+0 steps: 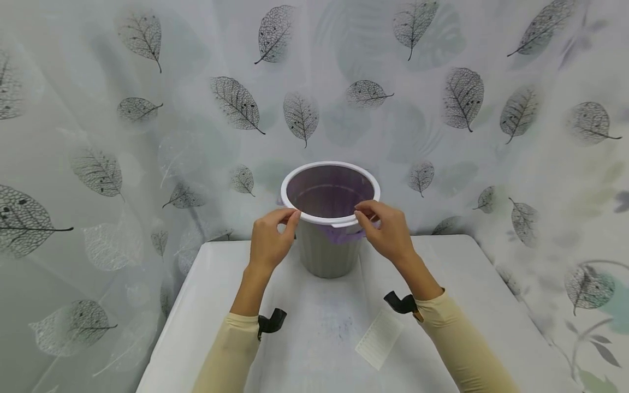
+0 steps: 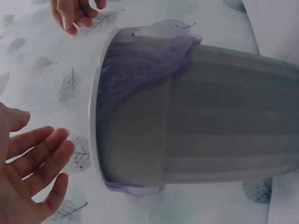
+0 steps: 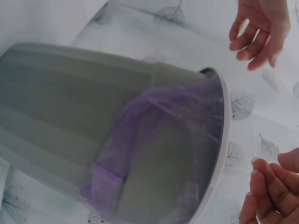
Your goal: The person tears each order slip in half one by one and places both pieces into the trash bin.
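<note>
A grey trash bin [image 1: 326,251] stands upright at the table's far edge, with a white rim ring [image 1: 330,164] around its mouth. A translucent purple trash bag [image 1: 339,196] lines the inside, and its edge hangs outside below the ring, bunched in the right wrist view. My left hand [image 1: 272,237] is by the rim's near left; the left wrist view shows its fingers loosely bent, apart from the bin and holding nothing. By the near right of the rim is my right hand [image 1: 385,229], likewise loosely curved and empty in the right wrist view.
The bin stands on a white table [image 1: 314,338]. A pale printed sheet [image 1: 378,338] lies flat on it near the right forearm. Behind and beside the table hangs a leaf-patterned curtain [image 1: 324,71], close to the back of the bin.
</note>
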`<move>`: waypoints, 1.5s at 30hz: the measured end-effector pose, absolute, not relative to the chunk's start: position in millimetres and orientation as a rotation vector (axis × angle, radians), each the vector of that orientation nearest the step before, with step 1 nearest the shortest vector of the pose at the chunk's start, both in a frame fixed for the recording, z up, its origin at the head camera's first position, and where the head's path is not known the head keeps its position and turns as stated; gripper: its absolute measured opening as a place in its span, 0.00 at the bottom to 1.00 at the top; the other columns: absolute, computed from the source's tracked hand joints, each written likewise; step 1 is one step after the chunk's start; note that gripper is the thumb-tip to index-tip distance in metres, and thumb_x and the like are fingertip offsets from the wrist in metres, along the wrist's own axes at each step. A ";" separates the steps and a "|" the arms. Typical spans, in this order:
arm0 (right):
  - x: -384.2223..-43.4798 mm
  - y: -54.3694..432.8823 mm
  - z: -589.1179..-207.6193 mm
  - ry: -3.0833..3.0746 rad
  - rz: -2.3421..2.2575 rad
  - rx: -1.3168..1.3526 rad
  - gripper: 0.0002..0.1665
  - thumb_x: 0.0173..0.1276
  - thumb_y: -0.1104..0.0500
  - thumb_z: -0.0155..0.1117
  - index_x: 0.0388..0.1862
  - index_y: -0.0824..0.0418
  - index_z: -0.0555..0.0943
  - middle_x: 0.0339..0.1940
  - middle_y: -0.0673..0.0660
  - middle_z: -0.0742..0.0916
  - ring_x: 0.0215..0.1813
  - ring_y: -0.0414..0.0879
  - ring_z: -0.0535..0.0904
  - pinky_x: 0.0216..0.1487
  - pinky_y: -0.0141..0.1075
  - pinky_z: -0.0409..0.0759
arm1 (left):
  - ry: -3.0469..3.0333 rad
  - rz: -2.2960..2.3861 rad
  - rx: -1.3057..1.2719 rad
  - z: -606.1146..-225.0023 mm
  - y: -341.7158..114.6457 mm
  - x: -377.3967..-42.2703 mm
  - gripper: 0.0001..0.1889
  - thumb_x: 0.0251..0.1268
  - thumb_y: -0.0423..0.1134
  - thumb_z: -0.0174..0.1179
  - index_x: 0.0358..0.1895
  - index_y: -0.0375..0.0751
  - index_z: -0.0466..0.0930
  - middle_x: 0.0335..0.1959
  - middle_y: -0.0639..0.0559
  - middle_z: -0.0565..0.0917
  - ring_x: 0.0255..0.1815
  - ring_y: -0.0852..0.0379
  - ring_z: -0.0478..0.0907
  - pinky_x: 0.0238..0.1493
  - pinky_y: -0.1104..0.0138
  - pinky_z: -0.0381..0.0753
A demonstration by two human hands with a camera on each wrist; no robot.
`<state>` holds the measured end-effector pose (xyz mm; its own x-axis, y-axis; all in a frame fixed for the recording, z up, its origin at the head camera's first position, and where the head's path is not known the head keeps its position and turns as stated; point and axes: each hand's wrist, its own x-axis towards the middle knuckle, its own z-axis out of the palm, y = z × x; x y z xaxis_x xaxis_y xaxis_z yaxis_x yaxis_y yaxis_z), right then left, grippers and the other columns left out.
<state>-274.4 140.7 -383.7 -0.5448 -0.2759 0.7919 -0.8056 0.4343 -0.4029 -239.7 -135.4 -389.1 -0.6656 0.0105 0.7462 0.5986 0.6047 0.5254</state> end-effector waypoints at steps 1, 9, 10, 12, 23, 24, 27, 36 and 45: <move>-270.6 140.4 -388.3 -2.040 1.057 0.910 0.07 0.71 0.67 0.70 0.46 0.67 0.87 0.36 0.55 0.89 0.36 0.47 0.85 0.36 0.44 0.84 | -2.102 -1.052 -0.477 -393.2 -134.8 -236.0 0.11 0.76 0.40 0.63 0.44 0.36 0.90 0.37 0.48 0.90 0.38 0.52 0.86 0.44 0.55 0.85; -241.9 138.1 -426.2 -2.078 1.089 0.896 0.06 0.69 0.67 0.71 0.44 0.64 0.87 0.35 0.51 0.88 0.36 0.44 0.84 0.36 0.42 0.84 | -2.128 -1.116 -0.476 -428.3 -125.5 -211.3 0.08 0.75 0.38 0.64 0.40 0.37 0.89 0.35 0.51 0.89 0.38 0.55 0.86 0.44 0.58 0.85; -239.0 138.8 -431.7 -2.083 1.099 0.880 0.06 0.69 0.67 0.71 0.44 0.64 0.87 0.35 0.50 0.88 0.36 0.43 0.84 0.36 0.43 0.84 | -2.132 -1.124 -0.478 -433.0 -123.8 -208.6 0.08 0.75 0.38 0.64 0.41 0.37 0.89 0.35 0.51 0.89 0.38 0.55 0.86 0.44 0.58 0.85; -233.3 140.6 -443.3 -2.093 1.126 0.848 0.06 0.68 0.68 0.72 0.44 0.64 0.87 0.34 0.49 0.88 0.35 0.42 0.84 0.35 0.43 0.84 | -2.138 -1.148 -0.478 -444.2 -120.2 -203.4 0.08 0.74 0.38 0.65 0.41 0.38 0.89 0.35 0.53 0.89 0.38 0.56 0.86 0.44 0.57 0.85; -202.6 145.9 -513.9 -2.214 1.282 0.643 0.07 0.67 0.70 0.72 0.39 0.59 0.87 0.29 0.42 0.87 0.30 0.37 0.83 0.30 0.36 0.83 | -2.250 -1.293 -0.441 -504.5 -99.1 -173.4 0.03 0.69 0.44 0.69 0.38 0.51 0.87 0.32 0.67 0.85 0.34 0.65 0.82 0.38 0.63 0.83; -200.1 146.1 -519.6 -2.221 1.295 0.633 0.08 0.66 0.71 0.72 0.39 0.59 0.87 0.28 0.42 0.87 0.30 0.37 0.83 0.30 0.36 0.83 | -2.255 -1.296 -0.434 -508.6 -97.4 -171.2 0.03 0.68 0.44 0.70 0.37 0.52 0.87 0.32 0.68 0.84 0.34 0.66 0.81 0.38 0.64 0.83; -194.2 147.4 -536.5 -2.251 1.306 0.594 0.08 0.66 0.72 0.72 0.38 0.60 0.87 0.28 0.41 0.87 0.29 0.37 0.82 0.29 0.35 0.82 | -2.283 -1.304 -0.414 -519.0 -92.3 -165.6 0.05 0.67 0.43 0.71 0.33 0.55 0.85 0.30 0.70 0.83 0.33 0.66 0.81 0.37 0.64 0.83; -187.9 157.8 -571.4 -2.340 1.323 0.437 0.09 0.63 0.72 0.73 0.35 0.59 0.86 0.26 0.42 0.86 0.29 0.38 0.81 0.28 0.34 0.81 | -2.424 -1.341 -0.333 -561.8 -76.8 -158.7 0.07 0.67 0.42 0.70 0.30 0.54 0.83 0.27 0.68 0.82 0.29 0.67 0.79 0.33 0.65 0.82; -178.5 163.2 -609.3 -2.688 1.202 0.278 0.06 0.64 0.67 0.73 0.40 0.62 0.86 0.29 0.43 0.84 0.32 0.38 0.80 0.34 0.35 0.81 | -2.564 -1.353 -0.316 -616.9 -64.1 -152.5 0.11 0.61 0.45 0.74 0.38 0.42 0.87 0.26 0.65 0.81 0.26 0.70 0.76 0.28 0.70 0.78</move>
